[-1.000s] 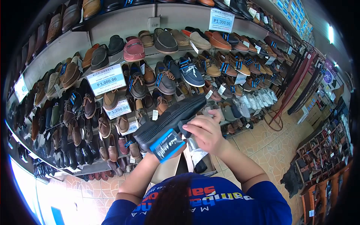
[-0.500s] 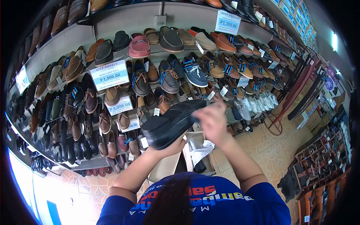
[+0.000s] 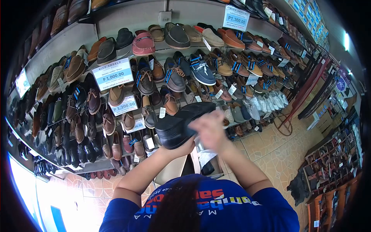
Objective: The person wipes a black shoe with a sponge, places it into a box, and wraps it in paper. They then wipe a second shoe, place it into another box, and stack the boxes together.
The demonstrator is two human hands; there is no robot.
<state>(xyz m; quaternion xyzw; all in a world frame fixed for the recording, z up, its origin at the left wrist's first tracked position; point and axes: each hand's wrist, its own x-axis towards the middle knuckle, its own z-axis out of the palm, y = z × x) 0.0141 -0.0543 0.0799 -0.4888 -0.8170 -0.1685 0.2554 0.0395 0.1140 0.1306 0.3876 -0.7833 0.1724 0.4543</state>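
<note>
A black leather shoe (image 3: 174, 129) is held up in front of my chest, tilted, with its ridged heel to the left and its sole facing upward. My left hand (image 3: 181, 150) grips it from below near the heel, most of the fingers hidden behind the shoe. Along the right side of the shoe lies my right hand (image 3: 210, 130), a little blurred, its fingers drawn together right at the sole's edge. A small dark patch shows at those fingertips; I cannot tell what they hold.
Below my hands stands an open shoebox (image 3: 197, 158) with white paper (image 3: 208, 155) and a dark shoe (image 3: 208, 168) inside. Shelves packed with shoes rise ahead, with price signs (image 3: 113, 75) on them. Belts (image 3: 315, 89) hang at the right, beside a rack of small leather goods (image 3: 334, 158).
The shoe has shifted slightly right and down. My right hand has slid along it toward the heel and lower, and my left hand has moved a little right with the shoe.
</note>
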